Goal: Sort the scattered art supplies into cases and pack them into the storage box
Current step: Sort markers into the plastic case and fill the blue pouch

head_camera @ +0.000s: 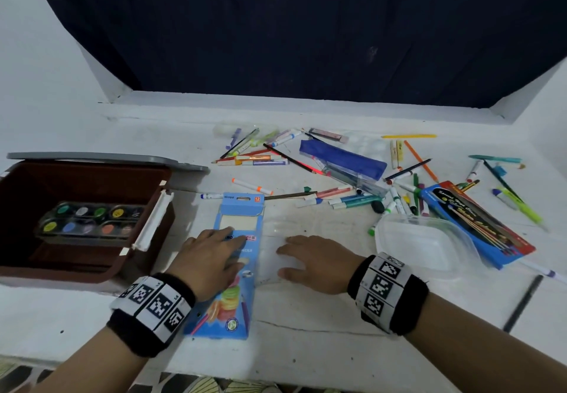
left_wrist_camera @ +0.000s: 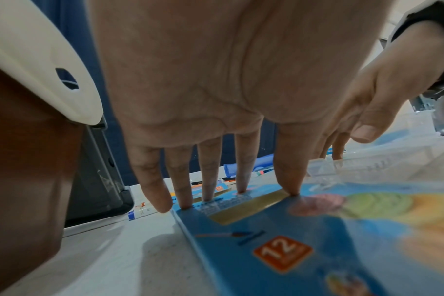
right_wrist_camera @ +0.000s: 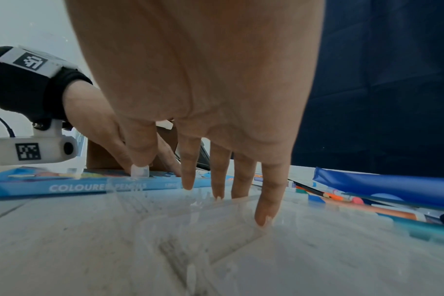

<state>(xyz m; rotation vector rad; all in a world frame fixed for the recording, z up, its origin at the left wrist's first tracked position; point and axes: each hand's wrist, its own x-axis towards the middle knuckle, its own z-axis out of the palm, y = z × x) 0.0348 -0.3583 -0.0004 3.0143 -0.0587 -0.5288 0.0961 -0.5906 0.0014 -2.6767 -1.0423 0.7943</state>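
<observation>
Fingertips of our left hand point(head_camera: 211, 256) press flat and unclenched on the blue coloured-pencil box point(head_camera: 236, 239) beside the storage box point(head_camera: 138, 270), our right hand point(head_camera: 313, 259) spread on what seems a clear case point(right_wrist_camera: 216, 224), so we steady both before loading pencils point(head_camera: 291, 159).

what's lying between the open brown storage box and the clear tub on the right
In the head view: the blue coloured-pencil box under the left hand, then the right hand on the white tabletop.

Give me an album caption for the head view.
Left hand flat on coloured pencil box, right hand beside it, art supplies scattered.
</observation>
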